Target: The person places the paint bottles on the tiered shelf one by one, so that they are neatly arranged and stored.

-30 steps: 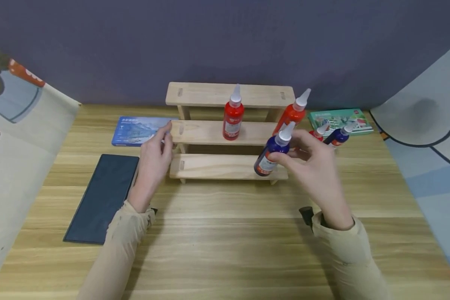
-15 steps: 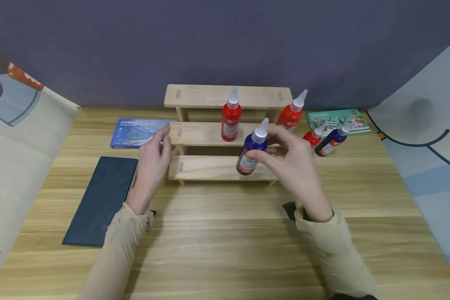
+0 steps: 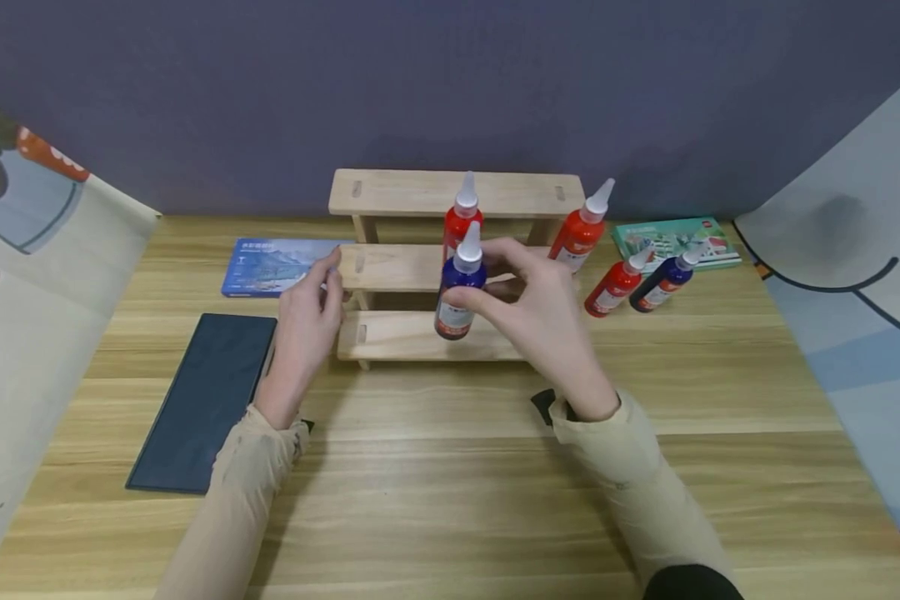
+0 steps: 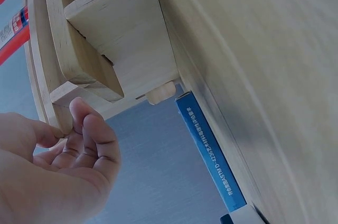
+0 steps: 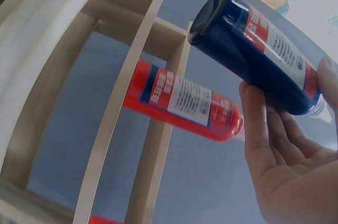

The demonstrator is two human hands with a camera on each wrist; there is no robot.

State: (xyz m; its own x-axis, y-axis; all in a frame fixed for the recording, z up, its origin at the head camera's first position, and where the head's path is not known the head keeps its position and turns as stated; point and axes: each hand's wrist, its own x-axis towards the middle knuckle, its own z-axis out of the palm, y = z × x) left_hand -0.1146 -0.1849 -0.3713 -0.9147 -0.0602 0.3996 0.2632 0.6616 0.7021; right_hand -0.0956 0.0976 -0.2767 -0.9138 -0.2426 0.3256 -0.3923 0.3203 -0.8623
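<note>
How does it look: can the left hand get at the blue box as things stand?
Probably yes: the blue box lies close by the left hand, with nothing visible between them. The hand grips the end of the wooden middle board, so it would likely have to let go first.

And here's the wall [image 3: 270, 92], plain slate-blue with faint shadows, stretching right across behind the pale wood-grain worktop [image 3: 420, 508]! Light-coloured panels close both sides, the left panel [image 3: 22, 350] sporting a brown-and-blue cartoon, the right panel [image 3: 817, 200] a bold black curve.
</note>
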